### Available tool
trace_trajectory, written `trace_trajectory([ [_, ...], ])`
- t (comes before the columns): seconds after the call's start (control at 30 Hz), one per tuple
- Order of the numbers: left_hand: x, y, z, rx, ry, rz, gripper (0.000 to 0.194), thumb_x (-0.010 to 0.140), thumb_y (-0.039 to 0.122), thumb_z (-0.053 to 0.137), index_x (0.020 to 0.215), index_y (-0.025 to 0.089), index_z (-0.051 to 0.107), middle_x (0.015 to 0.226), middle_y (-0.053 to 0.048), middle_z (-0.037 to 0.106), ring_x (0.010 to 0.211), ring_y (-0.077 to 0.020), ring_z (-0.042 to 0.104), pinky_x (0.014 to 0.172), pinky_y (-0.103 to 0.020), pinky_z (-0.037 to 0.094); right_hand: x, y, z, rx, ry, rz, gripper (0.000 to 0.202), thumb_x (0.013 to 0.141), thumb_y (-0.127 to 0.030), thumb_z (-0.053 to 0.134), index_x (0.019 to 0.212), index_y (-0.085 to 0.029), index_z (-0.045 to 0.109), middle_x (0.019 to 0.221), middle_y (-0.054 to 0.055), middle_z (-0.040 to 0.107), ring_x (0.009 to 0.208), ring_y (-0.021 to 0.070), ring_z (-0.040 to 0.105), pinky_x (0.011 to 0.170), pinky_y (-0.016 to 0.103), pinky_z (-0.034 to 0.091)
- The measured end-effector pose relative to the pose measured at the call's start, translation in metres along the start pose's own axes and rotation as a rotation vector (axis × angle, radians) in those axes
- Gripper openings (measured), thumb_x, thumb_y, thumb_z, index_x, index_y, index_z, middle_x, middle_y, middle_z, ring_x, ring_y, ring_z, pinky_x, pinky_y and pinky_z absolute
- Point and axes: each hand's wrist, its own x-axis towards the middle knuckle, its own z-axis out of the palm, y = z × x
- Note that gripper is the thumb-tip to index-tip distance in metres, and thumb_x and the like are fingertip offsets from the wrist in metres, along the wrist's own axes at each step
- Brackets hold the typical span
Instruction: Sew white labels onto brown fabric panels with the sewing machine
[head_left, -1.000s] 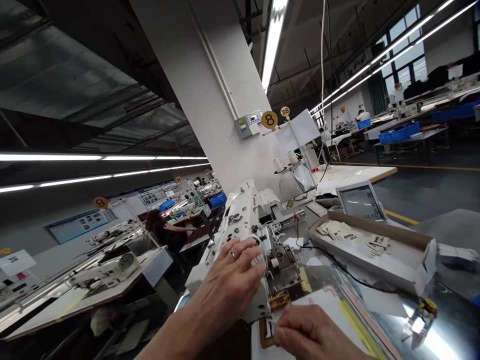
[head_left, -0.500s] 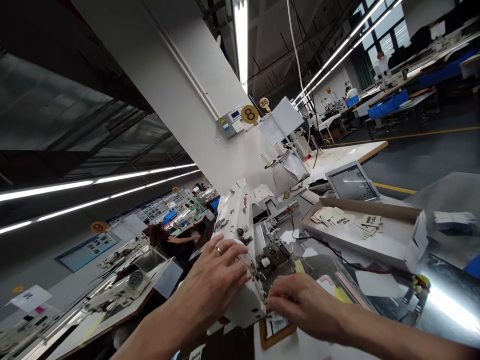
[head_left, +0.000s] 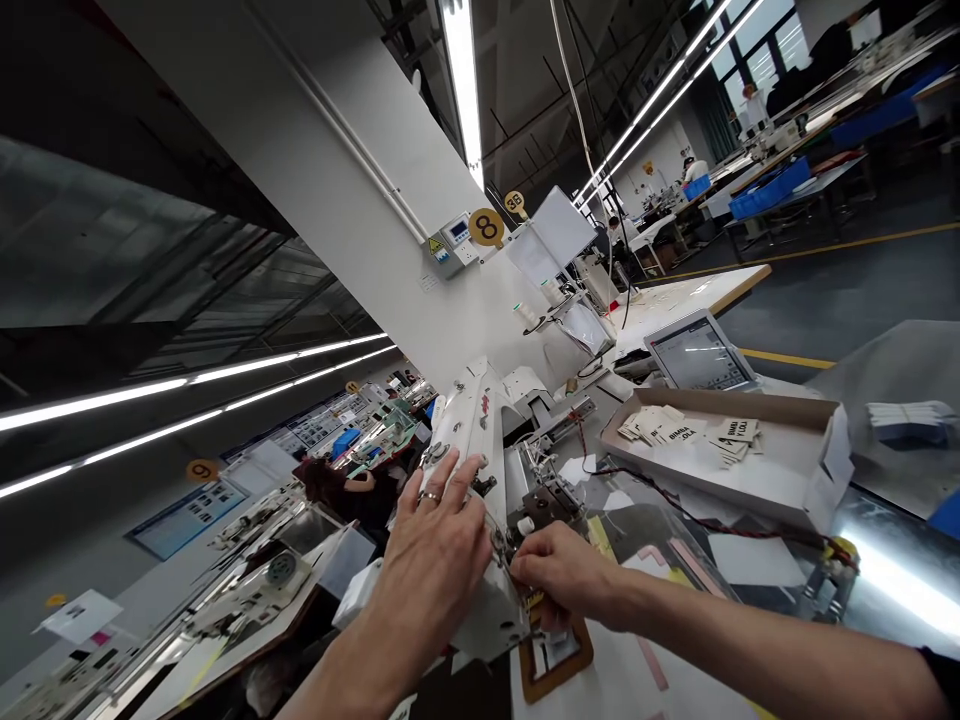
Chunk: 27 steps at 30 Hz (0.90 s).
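Note:
A white sewing machine (head_left: 472, 410) stands in front of me, its head between my hands. My left hand (head_left: 442, 530), with a ring on one finger, rests on the machine head with its fingers apart. On the other side, close to the needle area, my right hand (head_left: 551, 570) has thumb and fingers pinched together; what they hold, if anything, is too small to make out. Below my right hand lies a brown frame (head_left: 559, 675) on the white work surface.
An open cardboard box (head_left: 787, 480) with printed labels sits at the right, in front of a tilted screen (head_left: 697, 352). Thread cones (head_left: 527, 315) stand behind the machine. A person (head_left: 349, 485) sits at the left beyond it. Dark-red wires cross the table.
My left hand has spread its fingers and shifted slightly over the machine head. My right hand has moved up and left, nearer the needle area. The view has shifted a little.

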Motion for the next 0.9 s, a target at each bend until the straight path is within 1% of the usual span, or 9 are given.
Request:
trace_trajectory([
  [0.13,0.002,-0.001,0.000,-0.006,-0.034,-0.016,0.018,0.096,0.018,0.050,0.086,0.017,0.065,0.154,-0.015,0.050,0.151,-0.0363,0.033,0.114,-0.065,0.036,0.002,-0.005,0.001,0.016,0.010,0.028,0.018,0.080,-0.024,0.052,0.064,-0.020,0.058,0.057,-0.003,0.060,0.033,0.0094,0.048,0.031,0.019,0.034],
  [0.23,0.000,-0.002,0.000,0.011,-0.043,-0.006,0.018,0.097,0.019,0.050,0.087,0.017,0.064,0.153,-0.015,0.051,0.150,-0.0367,0.034,0.114,-0.065,0.037,0.002,-0.003,-0.001,-0.012,0.048,0.008,0.016,0.077,-0.021,0.053,0.061,-0.020,0.055,0.053,-0.005,0.055,0.032,0.0087,0.045,0.030,0.019,0.033],
  [0.33,-0.004,-0.006,0.000,-0.007,-0.024,0.013,0.019,0.099,0.021,0.048,0.090,0.020,0.064,0.156,-0.010,0.049,0.153,-0.0333,0.029,0.116,-0.063,0.036,0.000,0.000,-0.003,-0.056,0.063,-0.013,0.013,0.074,-0.020,0.057,0.061,-0.021,0.053,0.049,-0.007,0.049,0.034,0.0097,0.048,0.033,0.019,0.036],
  [0.4,-0.005,-0.009,-0.002,-0.030,-0.026,0.022,0.019,0.099,0.021,0.047,0.090,0.021,0.064,0.156,-0.008,0.049,0.153,-0.0315,0.029,0.116,-0.061,0.036,-0.002,-0.001,-0.003,-0.082,0.044,-0.008,0.017,0.075,-0.022,0.058,0.060,-0.021,0.051,0.046,-0.007,0.046,0.035,0.0109,0.049,0.033,0.019,0.035],
  [0.5,-0.002,-0.009,-0.006,-0.041,-0.072,0.006,0.018,0.097,0.019,0.049,0.086,0.021,0.063,0.153,-0.009,0.053,0.150,-0.0329,0.034,0.115,-0.060,0.039,-0.001,-0.007,-0.001,-0.104,-0.006,0.026,0.019,0.081,-0.026,0.054,0.062,-0.021,0.051,0.045,-0.006,0.046,0.035,0.0118,0.049,0.032,0.020,0.033],
  [0.6,0.004,-0.005,-0.010,-0.021,-0.129,-0.034,0.017,0.093,0.016,0.052,0.081,0.020,0.063,0.149,-0.012,0.056,0.148,-0.0338,0.040,0.113,-0.058,0.043,0.003,-0.014,-0.002,-0.146,-0.063,0.061,0.016,0.085,-0.025,0.049,0.070,-0.021,0.055,0.050,-0.006,0.050,0.036,0.0119,0.050,0.035,0.021,0.038],
  [0.7,0.009,-0.001,-0.011,-0.007,-0.146,-0.048,0.018,0.092,0.013,0.052,0.079,0.019,0.063,0.147,-0.012,0.058,0.146,-0.0333,0.043,0.112,-0.057,0.044,0.008,-0.017,-0.005,-0.250,-0.079,0.043,0.019,0.089,-0.025,0.047,0.071,-0.021,0.052,0.053,-0.005,0.050,0.039,0.0120,0.051,0.040,0.023,0.041],
  [0.8,0.009,0.000,-0.009,-0.001,-0.141,-0.049,0.017,0.092,0.012,0.053,0.081,0.019,0.065,0.148,-0.013,0.058,0.146,-0.0337,0.043,0.113,-0.057,0.044,0.007,-0.013,-0.008,-0.430,-0.004,-0.047,0.025,0.091,-0.026,0.053,0.067,-0.021,0.049,0.054,-0.004,0.051,0.050,0.0131,0.056,0.050,0.023,0.040],
  [0.9,0.007,0.001,-0.006,0.015,-0.129,-0.054,0.016,0.093,0.014,0.054,0.084,0.018,0.067,0.149,-0.014,0.057,0.146,-0.0345,0.044,0.114,-0.058,0.043,0.003,-0.007,-0.006,-0.642,0.140,-0.169,0.026,0.094,-0.027,0.057,0.070,-0.019,0.053,0.069,0.002,0.062,0.071,0.0177,0.062,0.063,0.027,0.036],
])
